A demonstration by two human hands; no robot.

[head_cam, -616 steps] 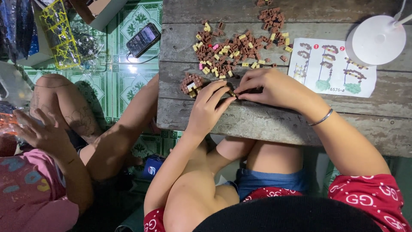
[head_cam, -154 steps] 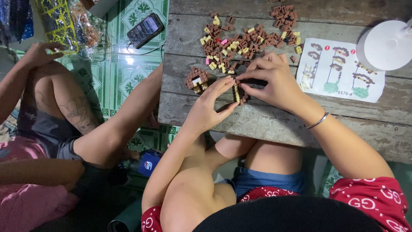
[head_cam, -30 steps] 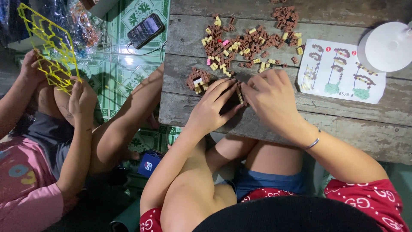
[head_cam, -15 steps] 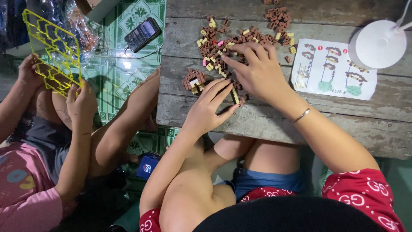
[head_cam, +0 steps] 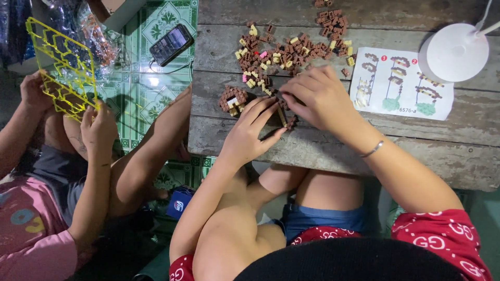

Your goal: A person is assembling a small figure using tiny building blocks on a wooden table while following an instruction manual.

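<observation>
My left hand [head_cam: 249, 134] rests on the wooden table [head_cam: 333, 151], its fingertips and thumb pinching a short brown-and-yellow brick strip [head_cam: 285, 117]. My right hand [head_cam: 319, 98] hovers just above and right of that strip with its fingers curled down; what they hold is hidden. A small round brown brick build [head_cam: 231, 100] with a white and yellow patch sits just left of my left fingers. Beyond both hands lies a loose pile of tiny brown, yellow and pink bricks [head_cam: 284, 51].
A printed picture sheet [head_cam: 400, 83] lies to the right, with a white round lamp base [head_cam: 457, 52] behind it. A phone [head_cam: 172, 43] lies on the green patterned floor. On the left, another person's hands hold up a yellow plastic grid [head_cam: 61, 67].
My right hand has drawn back from the brick pile toward the strip by my left hand. The person on the left has shifted the yellow grid slightly.
</observation>
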